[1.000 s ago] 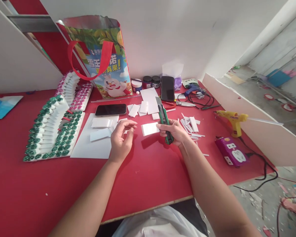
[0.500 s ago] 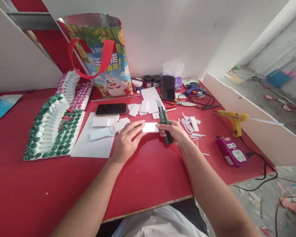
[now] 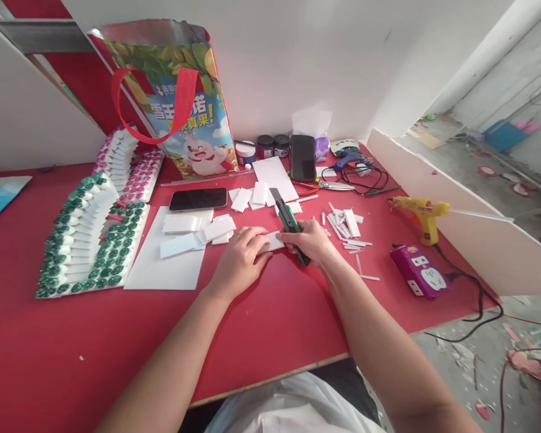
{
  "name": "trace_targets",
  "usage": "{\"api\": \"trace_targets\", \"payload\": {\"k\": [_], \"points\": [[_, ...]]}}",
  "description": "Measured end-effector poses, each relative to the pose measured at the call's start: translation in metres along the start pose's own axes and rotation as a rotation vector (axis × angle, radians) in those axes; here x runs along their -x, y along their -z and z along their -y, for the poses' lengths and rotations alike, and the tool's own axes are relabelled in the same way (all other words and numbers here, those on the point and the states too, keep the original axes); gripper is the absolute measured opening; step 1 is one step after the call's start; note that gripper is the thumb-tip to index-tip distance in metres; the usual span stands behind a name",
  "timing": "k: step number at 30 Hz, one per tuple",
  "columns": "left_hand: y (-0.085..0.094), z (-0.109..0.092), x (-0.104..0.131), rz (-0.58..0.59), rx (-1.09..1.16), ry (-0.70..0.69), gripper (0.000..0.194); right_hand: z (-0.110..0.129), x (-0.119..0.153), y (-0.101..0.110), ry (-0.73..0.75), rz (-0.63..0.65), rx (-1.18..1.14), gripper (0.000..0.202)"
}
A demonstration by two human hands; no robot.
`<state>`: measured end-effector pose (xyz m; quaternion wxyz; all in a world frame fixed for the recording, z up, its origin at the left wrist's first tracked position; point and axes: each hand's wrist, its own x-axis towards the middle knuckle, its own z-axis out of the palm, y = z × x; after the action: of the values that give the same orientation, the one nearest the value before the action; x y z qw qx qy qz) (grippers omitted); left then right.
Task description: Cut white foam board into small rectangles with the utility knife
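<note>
White rectangle [image 3: 274,242], small: lay between my two hands, near the middle of the red surface [image 3: 261,343]; single or stacked, I could not tell.
Right hand [image 3: 312,242]: my fingers were closed around a green-and-black utility knife [image 3: 290,219], blade out, pointing away from me; thumb on the rectangle's right end.
Left hand [image 3: 241,263]: fingers bent, tips at the rectangle's left end; whether they gripped it I could not tell.
White board [image 3: 162,275]: lay to the left, bearing pale cut pieces [image 3: 181,224].
Phone [image 3: 198,199], dark-screened: lay flat just beyond the board.
White strips [image 3: 338,226]: were scattered to the right of the knife.
Glue gun [image 3: 421,211], yellow: lay farther right, behind a purple power socket [image 3: 418,270].
</note>
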<state>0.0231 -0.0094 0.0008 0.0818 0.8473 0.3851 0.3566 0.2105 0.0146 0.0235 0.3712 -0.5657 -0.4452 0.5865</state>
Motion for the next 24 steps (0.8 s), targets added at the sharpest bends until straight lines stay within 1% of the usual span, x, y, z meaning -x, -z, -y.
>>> {"api": "trace_targets", "payload": {"k": [6,8,11,15,17,21,24], "points": [[-0.002,-0.001,-0.001,-0.032,-0.011,-0.012,0.011,0.001,0.000,0.000,-0.005,-0.012,0.053,0.020],[-0.003,-0.002,-0.001,-0.026,-0.008,-0.013,0.012,0.000,-0.001,0.000,0.004,-0.004,0.063,0.021],[-0.005,-0.004,0.000,-0.009,0.018,0.015,0.010,-0.002,-0.002,-0.001,0.021,0.004,0.072,0.022],[-0.009,-0.003,0.001,-0.019,0.019,0.055,0.005,-0.003,-0.003,-0.002,0.010,0.005,0.122,0.023],[-0.010,-0.002,0.002,-0.023,-0.002,0.059,0.003,-0.002,-0.003,0.000,0.026,-0.031,0.211,0.024],[-0.013,0.002,0.002,-0.030,-0.048,0.088,0.002,0.000,-0.006,0.009,0.077,-0.187,0.341,0.027],[-0.017,0.008,0.000,-0.062,-0.078,0.149,0.004,0.000,-0.008,0.015,0.078,-0.226,0.416,0.022]]}}
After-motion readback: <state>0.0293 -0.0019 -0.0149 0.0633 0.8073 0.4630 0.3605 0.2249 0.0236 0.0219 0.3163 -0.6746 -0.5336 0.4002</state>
